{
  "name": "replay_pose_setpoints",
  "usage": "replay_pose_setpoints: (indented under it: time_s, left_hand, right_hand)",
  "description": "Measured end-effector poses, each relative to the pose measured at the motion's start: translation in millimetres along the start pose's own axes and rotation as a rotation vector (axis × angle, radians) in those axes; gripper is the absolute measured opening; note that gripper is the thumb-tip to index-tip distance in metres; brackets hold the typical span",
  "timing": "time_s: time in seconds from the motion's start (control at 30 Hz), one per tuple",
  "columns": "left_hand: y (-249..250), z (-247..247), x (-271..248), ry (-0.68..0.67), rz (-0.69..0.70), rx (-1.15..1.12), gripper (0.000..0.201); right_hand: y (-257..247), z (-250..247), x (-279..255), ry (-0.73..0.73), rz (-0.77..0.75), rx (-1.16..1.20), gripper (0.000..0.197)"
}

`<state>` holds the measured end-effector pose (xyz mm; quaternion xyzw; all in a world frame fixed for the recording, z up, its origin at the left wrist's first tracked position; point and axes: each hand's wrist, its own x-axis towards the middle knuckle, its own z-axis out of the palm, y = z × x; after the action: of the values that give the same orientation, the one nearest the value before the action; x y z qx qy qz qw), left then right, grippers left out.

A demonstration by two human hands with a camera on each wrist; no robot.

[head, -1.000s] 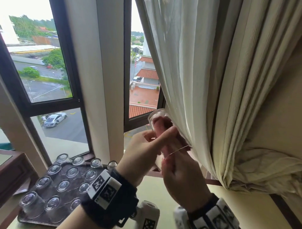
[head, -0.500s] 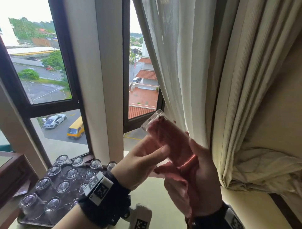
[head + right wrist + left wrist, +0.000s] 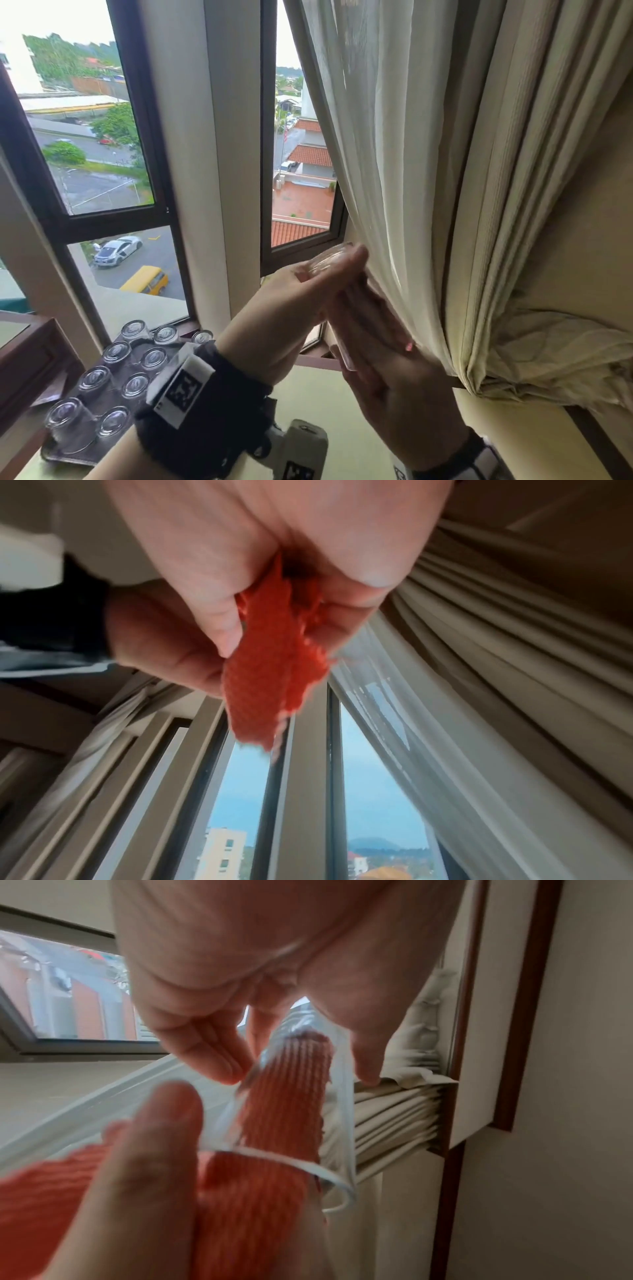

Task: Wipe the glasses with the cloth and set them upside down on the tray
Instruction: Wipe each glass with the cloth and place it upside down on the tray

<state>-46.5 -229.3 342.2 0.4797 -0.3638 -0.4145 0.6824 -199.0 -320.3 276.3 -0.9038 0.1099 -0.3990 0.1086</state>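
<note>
- Head view: the left hand [image 3: 291,308] grips the glass [image 3: 346,294] by its base end, fingers curled round it, tilted up just in front of the curtain [image 3: 394,171]. The right hand [image 3: 394,387] sits below at the rim. Finished glasses stand upturned on the tray [image 3: 65,457], down beside the left wrist.
- Left wrist view: the cloth [image 3: 287,1096] fills the glass, wrapped over a right-hand finger. Best to turn the glass against the cloth and reach the bottom.
- Right wrist view: the right hand pinches the cloth tail; keep that pinch firm so the cloth cannot slip.
</note>
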Motion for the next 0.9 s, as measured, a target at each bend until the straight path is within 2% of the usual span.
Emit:
replay_pose_setpoints:
  time_s: [0.07,0.13,0.2,0.27,0.3,0.37,0.43,0.5,0.57,0.6,0.63,0.67,0.73,0.8,0.83,0.9]
  left_hand:
    - [0.8,5.9,-0.4,0.007,0.069,0.048,0.022]
    - [-1.0,6.1,0.8,-0.053,0.130,0.044,0.025]
    - [-4.6,0.7,2.5,-0.256,0.163,-0.089,0.036]
    - [-7.8,-5.4,3.6,-0.423,0.163,-0.238,0.055]
    - [-9.9,-7.1,4.5,-0.455,0.166,-0.276,0.060]
    - [-10.4,-3.3,6.1,-0.361,0.187,-0.220,0.055]
    - [-8.2,3.6,6.3,-0.154,0.171,-0.109,0.037]
    - [-5.0,8.9,6.4,0.015,0.137,0.031,0.030]
    - [-5.5,11.6,6.8,0.091,0.137,0.179,0.033]
    - [-6.1,11.1,6.4,0.104,0.142,0.221,0.034]
    - [-7.9,8.5,6.7,0.078,0.135,0.210,0.033]
    - [-10.1,4.3,7.0,0.008,0.117,0.133,0.034]
    - [-15.0,-4.8,6.6,-0.198,0.104,-0.110,0.050]
    - [-17.8,-10.5,5.3,-0.353,0.140,-0.279,0.068]
    - [-17.8,-11.4,4.9,-0.374,0.169,-0.300,0.069]
    - [-15.1,-9.8,7.3,-0.274,0.193,-0.245,0.065]
  right_hand:
    - [-6.8,2.2,-0.4,0.009,0.119,0.056,0.043]
    - [-17.4,-2.6,1.2,0.048,0.329,0.275,0.043]
    - [-30.8,-17.7,5.4,-0.007,0.564,0.680,0.027]
    - [-44.5,-33.5,10.2,-0.159,0.679,1.125,0.015]
    - [-48.7,-37.7,11.2,-0.212,0.698,1.220,0.014]
    - [-44.4,-32.6,8.9,-0.186,0.684,1.193,0.017]
    - [-35.1,-22.2,5.6,-0.078,0.573,0.837,0.030]
    - [-26.0,-11.9,6.6,-0.010,0.318,0.306,0.035]
    - [-22.7,-7.3,8.2,-0.090,0.248,0.106,0.041]
    - [-23.8,-6.7,7.7,-0.101,0.250,0.117,0.041]
    - [-29.3,-10.9,8.9,-0.125,0.322,0.246,0.036]
    - [-31.7,-13.6,10.0,-0.093,0.402,0.396,0.029]
    - [-40.0,-19.9,9.1,-0.180,0.583,0.818,0.025]
    - [-54.0,-31.6,11.3,-0.262,0.676,1.055,0.021]
    - [-55.7,-31.5,11.5,-0.273,0.693,1.086,0.023]
    - [-51.7,-26.4,13.4,-0.195,0.690,1.033,0.022]
